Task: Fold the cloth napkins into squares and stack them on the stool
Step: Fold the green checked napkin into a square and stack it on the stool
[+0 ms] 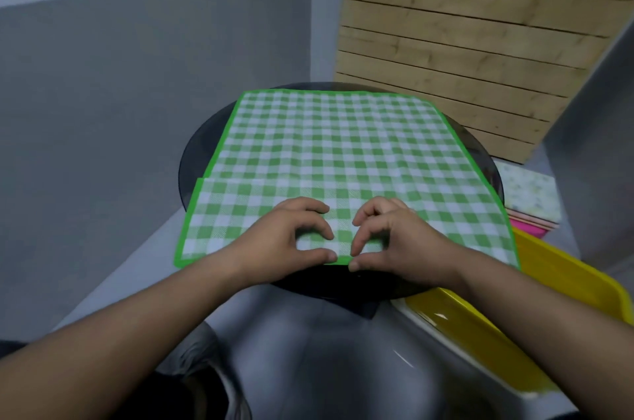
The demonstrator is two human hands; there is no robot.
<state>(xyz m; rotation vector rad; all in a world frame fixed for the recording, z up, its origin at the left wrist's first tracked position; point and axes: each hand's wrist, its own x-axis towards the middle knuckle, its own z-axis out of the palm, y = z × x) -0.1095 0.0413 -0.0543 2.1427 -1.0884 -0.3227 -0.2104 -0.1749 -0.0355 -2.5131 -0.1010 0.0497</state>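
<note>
A green-and-white checked napkin (339,152) with a green border lies spread over a round black stool (192,159), its near corners hanging past the seat. A fold line crosses it near the front. My left hand (291,234) and my right hand (387,237) sit side by side at the middle of the napkin's near edge. Each pinches that edge between thumb and curled fingers, thumbs at the hem and fingertips on top of the cloth.
A yellow tray (562,285) sits at the right, close to the stool. Behind it lie a pale patterned cloth (531,189) and pink cloths (528,231). A wooden slatted panel (463,42) leans at the back right; grey wall on the left.
</note>
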